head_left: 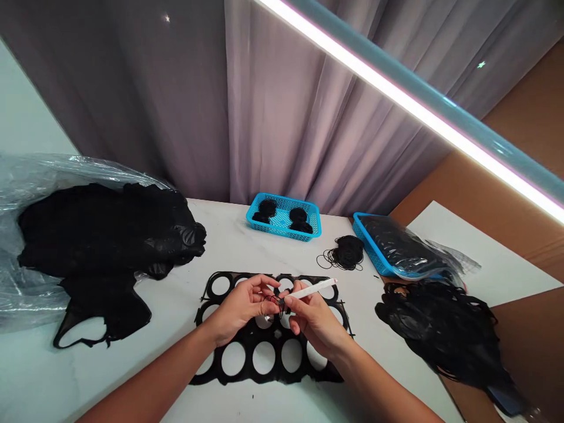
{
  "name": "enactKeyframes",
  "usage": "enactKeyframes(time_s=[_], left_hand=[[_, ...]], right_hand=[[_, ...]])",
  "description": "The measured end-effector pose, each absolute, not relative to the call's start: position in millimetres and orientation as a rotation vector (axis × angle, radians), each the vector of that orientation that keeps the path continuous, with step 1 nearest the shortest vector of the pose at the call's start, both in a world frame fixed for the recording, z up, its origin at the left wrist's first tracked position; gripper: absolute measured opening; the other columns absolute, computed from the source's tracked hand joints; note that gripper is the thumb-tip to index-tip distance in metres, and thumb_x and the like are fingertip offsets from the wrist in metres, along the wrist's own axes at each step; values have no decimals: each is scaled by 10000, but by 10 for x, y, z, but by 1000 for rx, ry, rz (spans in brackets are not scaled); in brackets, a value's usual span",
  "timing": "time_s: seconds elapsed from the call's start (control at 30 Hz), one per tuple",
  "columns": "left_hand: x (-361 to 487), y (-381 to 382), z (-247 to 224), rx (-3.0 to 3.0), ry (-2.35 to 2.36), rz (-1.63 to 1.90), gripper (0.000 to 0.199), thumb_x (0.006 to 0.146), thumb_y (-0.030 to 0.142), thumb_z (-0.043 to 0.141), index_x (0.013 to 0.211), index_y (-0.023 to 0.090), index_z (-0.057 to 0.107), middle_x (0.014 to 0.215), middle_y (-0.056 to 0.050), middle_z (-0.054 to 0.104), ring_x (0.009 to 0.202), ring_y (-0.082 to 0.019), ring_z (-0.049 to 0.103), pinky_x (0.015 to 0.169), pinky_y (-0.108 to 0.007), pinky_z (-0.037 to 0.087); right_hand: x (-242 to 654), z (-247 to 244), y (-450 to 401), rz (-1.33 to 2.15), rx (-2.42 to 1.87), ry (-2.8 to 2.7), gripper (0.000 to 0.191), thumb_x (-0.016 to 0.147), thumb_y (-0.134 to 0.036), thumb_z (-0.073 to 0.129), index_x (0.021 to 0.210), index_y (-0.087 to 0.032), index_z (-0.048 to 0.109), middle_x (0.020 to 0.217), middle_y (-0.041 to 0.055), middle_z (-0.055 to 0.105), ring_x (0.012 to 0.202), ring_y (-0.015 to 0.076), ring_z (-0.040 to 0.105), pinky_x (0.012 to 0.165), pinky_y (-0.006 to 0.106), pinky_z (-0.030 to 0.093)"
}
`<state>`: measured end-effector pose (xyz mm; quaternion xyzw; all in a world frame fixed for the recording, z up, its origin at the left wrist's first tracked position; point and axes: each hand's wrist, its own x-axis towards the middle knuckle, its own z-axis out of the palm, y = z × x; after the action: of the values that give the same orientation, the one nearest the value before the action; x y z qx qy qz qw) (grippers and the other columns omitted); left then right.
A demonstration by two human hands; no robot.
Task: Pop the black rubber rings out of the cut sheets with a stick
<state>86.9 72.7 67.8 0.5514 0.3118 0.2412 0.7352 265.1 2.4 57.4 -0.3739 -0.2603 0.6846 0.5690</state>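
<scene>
A black sheet with rows of round holes [249, 352] lies flat on the white table. Above its middle, my right hand [311, 314] is closed on a slim white tool [314, 288] that points up to the right. My left hand [247, 305] has its thumb and fingers pinched on a thin black cord [274, 299]. The fingertips of both hands nearly meet over the sheet, around a small dark piece. The fingers partly hide that piece and the tool's lower end.
Black fabric [106, 229] on clear plastic fills the left. Behind the sheet stands a blue basket [284, 232] with black cord bundles, beside a loose cord pile [348, 252]. At right are another blue basket [374, 252] with bagged material and a black heap [445, 335]. A lit tube [396, 97] crosses above.
</scene>
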Motion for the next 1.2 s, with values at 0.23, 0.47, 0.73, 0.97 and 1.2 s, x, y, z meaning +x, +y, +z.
enactKeyframes(time_s=[0.23,0.47,0.73,0.97,1.2], left_hand=[[888,917,718,1463,689,558,319,799,267,685,1104,194,626,844,-2,612,771,-147,616,768,-302,485],[751,642,486,1765,851,634,209,876,235,601,1074,241,668,1087,-61,641,1074,-263,587,980,-426,438],[293,30,22,2837,821,493,491,972,346,556,1440,246,448,1536,-92,410,1403,-327,392,1097,-529,408],[259,45,29,2897,822,464,545,958,319,578,1472,248,410,1568,-79,356,1434,-334,329,1103,-530,403],[253,33,-4,2886,824,454,536,962,318,565,1471,255,409,1576,-73,340,1444,-327,312,1113,-524,391]], right_hand=[[2741,624,-46,2032,-665,-574,384,699,-254,856,755,-181,484,973,106,679,763,119,594,436,129,287],[2835,499,185,1506,-1002,-700,369,742,-291,811,678,-194,460,848,30,669,573,74,413,465,193,279],[2622,236,8,1346,-1277,-1416,230,856,-281,657,710,-209,495,879,33,686,812,180,592,708,297,435],[2593,193,-52,1238,-1334,-1595,213,877,-226,627,716,-214,489,906,20,672,850,182,591,764,305,442],[2584,150,-31,1065,-1337,-1733,216,890,-180,618,723,-213,484,871,6,660,807,161,585,732,281,441]])
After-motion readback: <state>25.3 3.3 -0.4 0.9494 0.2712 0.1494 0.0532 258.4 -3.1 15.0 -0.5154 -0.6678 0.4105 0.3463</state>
